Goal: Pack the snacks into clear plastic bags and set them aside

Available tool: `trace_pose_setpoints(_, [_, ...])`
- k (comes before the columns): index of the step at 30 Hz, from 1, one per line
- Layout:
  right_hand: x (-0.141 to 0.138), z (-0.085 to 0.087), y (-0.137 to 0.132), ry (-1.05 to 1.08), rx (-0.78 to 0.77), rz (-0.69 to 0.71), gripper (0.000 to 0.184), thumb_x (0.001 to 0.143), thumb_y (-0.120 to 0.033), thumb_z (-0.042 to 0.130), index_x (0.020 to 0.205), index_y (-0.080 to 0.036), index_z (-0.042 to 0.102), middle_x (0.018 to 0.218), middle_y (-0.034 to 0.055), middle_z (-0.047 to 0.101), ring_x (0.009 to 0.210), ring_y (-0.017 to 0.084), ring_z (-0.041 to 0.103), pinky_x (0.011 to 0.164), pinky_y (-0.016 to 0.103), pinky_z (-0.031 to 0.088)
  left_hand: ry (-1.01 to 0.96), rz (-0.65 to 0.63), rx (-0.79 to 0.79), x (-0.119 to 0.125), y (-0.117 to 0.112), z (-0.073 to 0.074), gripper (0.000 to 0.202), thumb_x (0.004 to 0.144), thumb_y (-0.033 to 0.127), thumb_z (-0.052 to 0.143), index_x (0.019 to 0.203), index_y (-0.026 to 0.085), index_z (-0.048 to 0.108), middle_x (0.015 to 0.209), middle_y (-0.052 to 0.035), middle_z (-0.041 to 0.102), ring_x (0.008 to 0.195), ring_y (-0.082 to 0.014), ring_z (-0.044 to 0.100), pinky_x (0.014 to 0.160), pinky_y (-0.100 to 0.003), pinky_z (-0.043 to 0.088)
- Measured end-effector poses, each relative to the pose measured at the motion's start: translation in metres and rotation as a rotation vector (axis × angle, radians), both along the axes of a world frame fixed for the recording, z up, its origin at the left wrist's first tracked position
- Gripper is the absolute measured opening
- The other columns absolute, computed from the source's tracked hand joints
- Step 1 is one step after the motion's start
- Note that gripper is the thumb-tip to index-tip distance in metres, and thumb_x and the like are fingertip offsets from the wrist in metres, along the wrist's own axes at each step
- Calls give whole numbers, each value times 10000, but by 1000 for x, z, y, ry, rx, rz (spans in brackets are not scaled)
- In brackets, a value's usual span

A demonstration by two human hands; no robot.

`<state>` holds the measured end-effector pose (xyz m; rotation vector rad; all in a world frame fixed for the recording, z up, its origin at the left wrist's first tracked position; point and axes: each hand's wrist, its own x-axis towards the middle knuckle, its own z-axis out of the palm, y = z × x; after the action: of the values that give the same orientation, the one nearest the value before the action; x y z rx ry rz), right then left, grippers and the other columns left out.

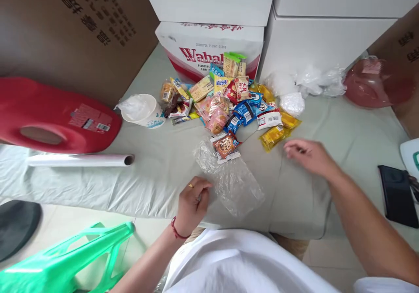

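My left hand point(194, 201), with a red bracelet and a ring, is loosely closed beside a clear plastic bag point(240, 190). No object shows in its fingers. On the bag's upper part lies a brown snack packet point(225, 144) with a cookie picture. To the right, my right hand point(310, 157) has curled fingers, thumb near the fingertips, with nothing visible between them. It is nearest to a yellow snack packet point(274, 138), slightly apart from it. Behind them is a pile of wrapped snacks, among them a blue packet point(245, 112) and a pink-wrapped pastry point(218, 114).
A white paper tub point(144, 110) with plastic inside stands left of the pile. Further left are a red jug point(59, 114) and a white roll point(81, 160). A Wahaha carton point(209, 51) stands behind. A red basin point(379, 81) and a phone point(397, 195) are at right.
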<state>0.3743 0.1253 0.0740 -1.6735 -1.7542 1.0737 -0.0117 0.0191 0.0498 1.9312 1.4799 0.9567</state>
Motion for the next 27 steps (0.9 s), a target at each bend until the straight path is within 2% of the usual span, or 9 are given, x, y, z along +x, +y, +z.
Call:
trace_pose_setpoints(2, [-34, -9, -43, -78, -83, 141, 236, 961, -401, 561, 916, -212, 694, 755, 10, 701, 668, 154, 614, 638, 271, 440, -65, -71, -7, 17, -3, 4, 257, 917, 54, 416, 899, 191, 634, 865, -31, 625, 772, -130, 600, 689, -242, 480])
trace_pose_setpoints(4, [-59, -17, -74, -187, -89, 162, 286, 963, -448, 560, 833, -216, 665, 735, 3, 657, 647, 152, 574, 608, 269, 394, -113, -135, -19, 33, -5, 5, 253, 899, 50, 415, 882, 193, 623, 841, -24, 611, 753, -128, 583, 679, -238, 466])
trace_pose_setpoints(8, [-86, -22, -109, -214, -51, 115, 138, 918, -294, 604, 808, -215, 632, 827, 14, 638, 719, 153, 586, 663, 271, 403, -190, -106, -144, 49, -7, 0, 228, 868, 87, 436, 831, 198, 631, 800, -12, 599, 731, -129, 564, 681, -242, 444])
trace_pose_setpoints(12, [-92, -2, -135, -36, 11, 20, 181, 960, -272, 542, 788, -224, 568, 779, -2, 588, 685, 145, 556, 627, 257, 418, -330, -25, -462, 50, -7, -5, 141, 861, 223, 508, 820, 190, 640, 760, -4, 584, 667, -131, 525, 625, -254, 406])
trace_pose_setpoints(15, [-99, 20, -154, 3, 142, 20, 163, 947, -228, 555, 785, -234, 535, 761, -7, 561, 678, 147, 536, 609, 255, 423, -534, -67, -724, 56, -11, 4, 206, 881, 384, 577, 869, 179, 599, 784, -7, 592, 707, -142, 574, 674, -272, 450])
trace_pose_setpoints(18, [-119, 31, -169, -125, 376, 90, 157, 887, -104, 535, 802, -236, 532, 787, 13, 568, 738, 172, 542, 652, 281, 432, -716, -159, -886, 69, -17, 19, 406, 897, 595, 578, 942, 195, 525, 904, -23, 608, 824, -179, 642, 761, -321, 513])
trace_pose_setpoints(21, [-140, 32, -181, -216, 516, 215, 183, 867, -61, 523, 803, -233, 537, 776, 27, 564, 737, 188, 528, 644, 299, 426, -653, -199, -847, 84, -23, 26, 470, 851, 647, 630, 938, 214, 471, 846, 17, 559, 727, -145, 578, 675, -285, 477])
trace_pose_setpoints(24, [-143, 30, -179, -74, 441, 359, 164, 922, -88, 536, 841, -229, 553, 788, 15, 580, 726, 169, 551, 645, 280, 455, -545, -137, -770, 86, -26, 17, 408, 847, 581, 634, 826, 218, 449, 704, 50, 478, 612, -119, 476, 596, -260, 401])
trace_pose_setpoints(27, [-130, 25, -154, -30, 392, 300, 113, 979, -148, 552, 1016, -237, 611, 921, 36, 642, 856, 181, 604, 760, 295, 507, -488, -125, -793, 69, -30, 9, 347, 890, 543, 556, 812, 213, 486, 655, 52, 457, 567, -117, 428, 562, -254, 355])
